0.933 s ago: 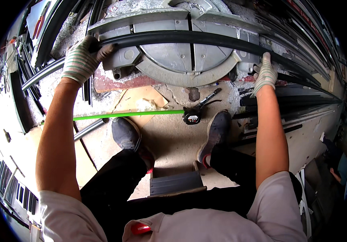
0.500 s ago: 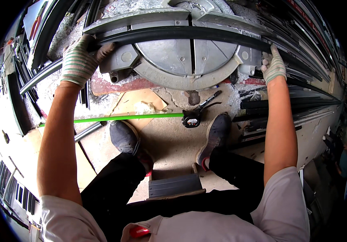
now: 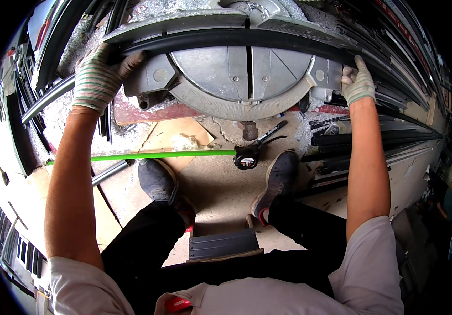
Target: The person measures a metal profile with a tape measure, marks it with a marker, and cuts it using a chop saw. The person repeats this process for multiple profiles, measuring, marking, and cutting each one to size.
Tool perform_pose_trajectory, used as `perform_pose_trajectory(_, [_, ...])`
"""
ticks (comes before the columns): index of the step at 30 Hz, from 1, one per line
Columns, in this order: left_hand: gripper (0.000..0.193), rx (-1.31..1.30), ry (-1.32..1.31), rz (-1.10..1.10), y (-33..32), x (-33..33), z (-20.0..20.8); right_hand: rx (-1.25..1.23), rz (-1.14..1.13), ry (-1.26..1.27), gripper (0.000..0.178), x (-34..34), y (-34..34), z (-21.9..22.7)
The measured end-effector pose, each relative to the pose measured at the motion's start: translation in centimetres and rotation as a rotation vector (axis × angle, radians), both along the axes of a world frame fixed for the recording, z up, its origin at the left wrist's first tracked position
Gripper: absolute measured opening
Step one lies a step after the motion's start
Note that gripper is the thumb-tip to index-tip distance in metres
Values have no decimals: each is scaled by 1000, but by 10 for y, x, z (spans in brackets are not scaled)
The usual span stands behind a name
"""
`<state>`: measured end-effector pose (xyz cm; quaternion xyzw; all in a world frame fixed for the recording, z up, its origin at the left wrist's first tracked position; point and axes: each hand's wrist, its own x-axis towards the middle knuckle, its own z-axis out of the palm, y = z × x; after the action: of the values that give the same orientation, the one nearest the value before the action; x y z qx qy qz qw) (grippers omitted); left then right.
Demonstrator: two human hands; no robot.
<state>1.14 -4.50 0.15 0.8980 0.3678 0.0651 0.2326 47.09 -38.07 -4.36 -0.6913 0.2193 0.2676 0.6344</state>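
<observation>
A long black profile bar (image 3: pixel 210 40) spans the grey metal saw base (image 3: pixel 205 68), which has a round turntable and a dark centre slot. The bar lies along the near side of the upright fence (image 3: pixel 184 24). Striped work gloves cover both hands. My left hand (image 3: pixel 100 76) is closed round the bar's left part, thumb on the near side. At the right part, my right hand (image 3: pixel 358 83) grips the same bar with its fingers curled. The bar's far ends merge with other dark lengths behind the hands.
On the floor, a black tape measure (image 3: pixel 246 157) has its green blade (image 3: pixel 163 154) drawn out leftward; a black marker (image 3: pixel 271 132) lies beside it. Dark profiles (image 3: pixel 362 139) are stacked at right, more at left. Metal shavings surround the base. Between my feet stands a low grey stool (image 3: pixel 223 245).
Both hands have shifted the black bar slightly away from me, nearer the fence. The left hand sits a little farther left. The whole view has shifted slightly.
</observation>
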Motion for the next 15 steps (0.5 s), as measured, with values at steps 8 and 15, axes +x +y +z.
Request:
perform_pose_trajectory(8, [62,-111,-89,59,-10,-11,-3,463,-22,-28,29,-24,-15,17])
perform_pose_trajectory(15, [59,-28,-228,7,-12,-14,-3,743,112,-148,30,-39,-28,63])
